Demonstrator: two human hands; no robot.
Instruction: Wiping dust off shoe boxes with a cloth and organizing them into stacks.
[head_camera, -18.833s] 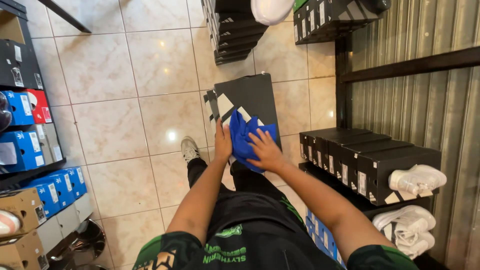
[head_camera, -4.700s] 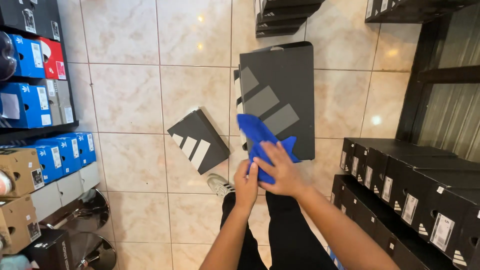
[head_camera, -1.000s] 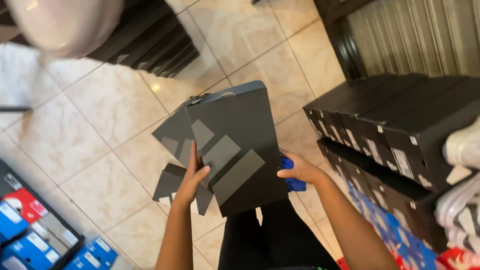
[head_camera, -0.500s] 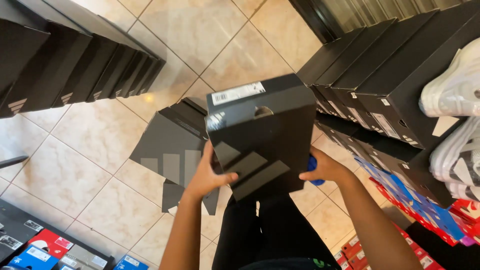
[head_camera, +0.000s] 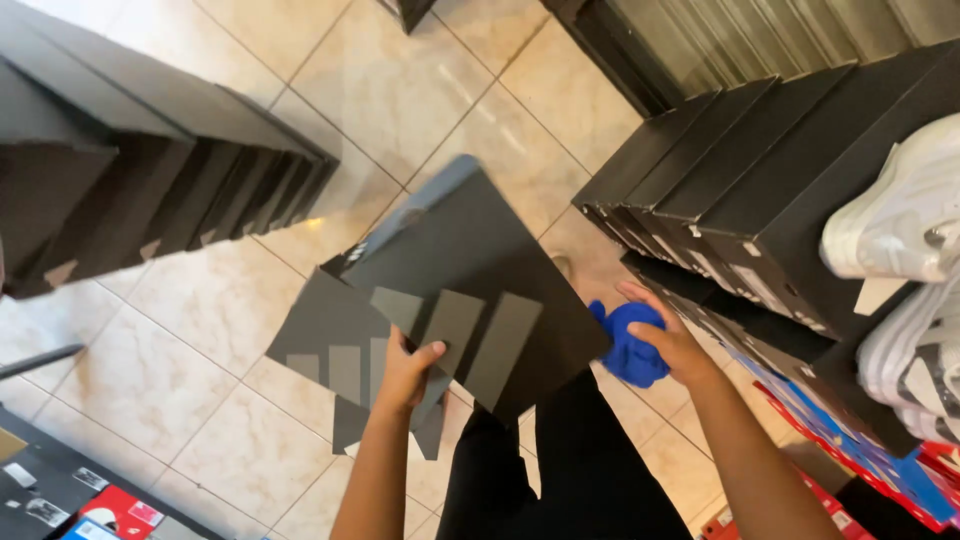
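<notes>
The left hand (head_camera: 405, 370) gripped a black shoebox (head_camera: 470, 290) by its edge. The right hand (head_camera: 668, 340) clutched a crumpled blue cloth (head_camera: 628, 345) beside it.

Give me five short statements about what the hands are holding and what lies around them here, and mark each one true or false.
1. The left hand grips the black shoe box at its lower edge. True.
2. The right hand holds a red cloth. False: the cloth is blue.
3. A flat dark lid with grey stripes lies on the tiled floor under the box. True.
4. The shelves on the right hold only blue boxes. False: black boxes fill the upper rows, with white shoes resting on them.
5. Both hands are on the box. False: the right hand is beside it, closed on the cloth.
</notes>
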